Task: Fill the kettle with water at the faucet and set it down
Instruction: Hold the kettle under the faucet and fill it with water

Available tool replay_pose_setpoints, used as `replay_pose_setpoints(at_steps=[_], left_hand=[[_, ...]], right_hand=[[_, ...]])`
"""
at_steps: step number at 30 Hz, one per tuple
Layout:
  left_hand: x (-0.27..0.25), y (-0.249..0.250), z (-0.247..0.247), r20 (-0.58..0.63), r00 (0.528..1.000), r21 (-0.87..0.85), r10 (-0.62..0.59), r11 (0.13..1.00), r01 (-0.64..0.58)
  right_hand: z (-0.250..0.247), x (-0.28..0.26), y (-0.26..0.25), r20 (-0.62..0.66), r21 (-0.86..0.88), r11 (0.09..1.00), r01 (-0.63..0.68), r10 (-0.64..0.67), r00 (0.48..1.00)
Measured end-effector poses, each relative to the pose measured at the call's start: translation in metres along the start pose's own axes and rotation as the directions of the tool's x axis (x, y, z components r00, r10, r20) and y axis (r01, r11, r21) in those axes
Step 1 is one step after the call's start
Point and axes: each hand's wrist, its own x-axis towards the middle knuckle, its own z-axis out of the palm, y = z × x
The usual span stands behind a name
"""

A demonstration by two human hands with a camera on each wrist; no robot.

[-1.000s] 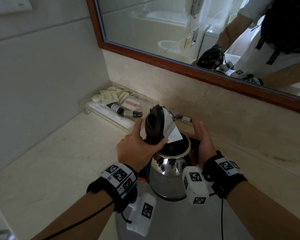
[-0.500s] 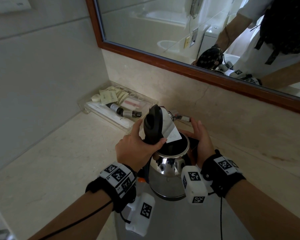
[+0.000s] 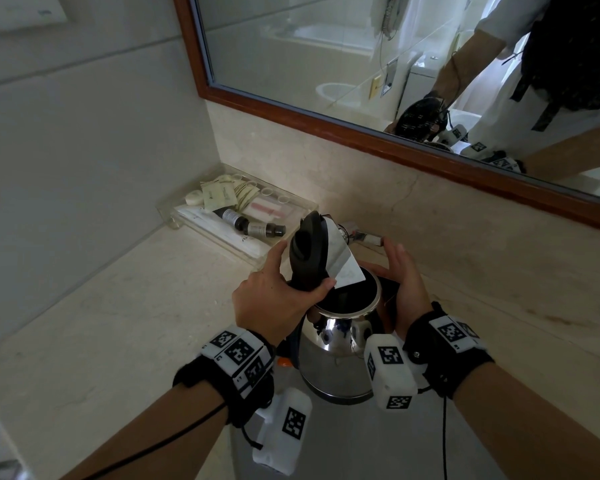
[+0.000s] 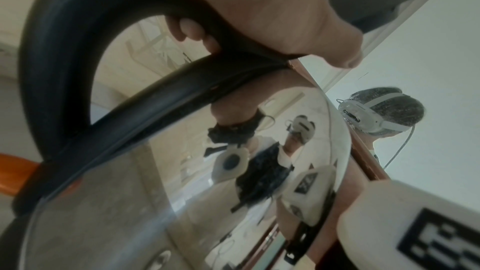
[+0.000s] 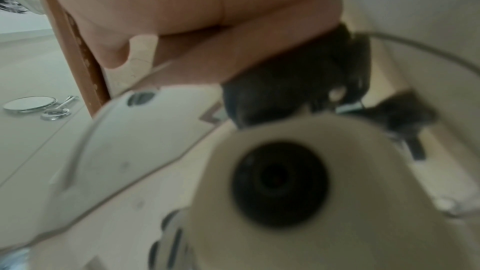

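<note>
While the clear tray (image 3: pixel 174 216) of small bottles and sachets sits far left in the corner against the wall, the pale stone table (image 3: pixel 125 317) spreads out below it. Next comes the left hand (image 3: pixel 274 299), its fingers (image 4: pixel 187 30) curled tight round the black handle (image 3: pixel 307 258) of the kettle (image 3: pixel 336 362), thumb laid along the handle's top. The kettle stands upright on a grey surface near the table's front edge, between both wrists, its lid (image 3: pixel 340 261) tipped up and back so the dark mouth is open. An orange tab (image 4: pixel 15 171) pokes out at the base of the handle in the left wrist view. To the right, the right hand (image 3: pixel 404 285) lies against the kettle's far side with fingers straight and close together, gripping nothing. Just behind that hand a chrome fitting (image 3: pixel 361 235) lies at the wall. Above, the wood-framed mirror (image 3: pixel 361 133) runs off to the right, reflecting the person
</note>
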Motion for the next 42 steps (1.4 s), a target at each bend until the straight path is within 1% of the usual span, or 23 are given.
replay_pose_setpoints(at_steps=[15, 42], left_hand=[[0.0001, 0.0009, -0.0001, 0.007, 1.0, -0.002, -0.009, 1.0, 0.009], [0.0005, 0.0003, 0.0018, 0.019, 0.999, -0.007, -0.033, 0.999, 0.033]], right_hand=[[-0.0008, 0.0007, -0.0001, 0.004, -0.028, 1.0, 0.001, -0.001, 1.0], [-0.001, 0.0007, 0.0009, 0.007, -0.001, 1.0, 0.0, 0.0, 1.0]])
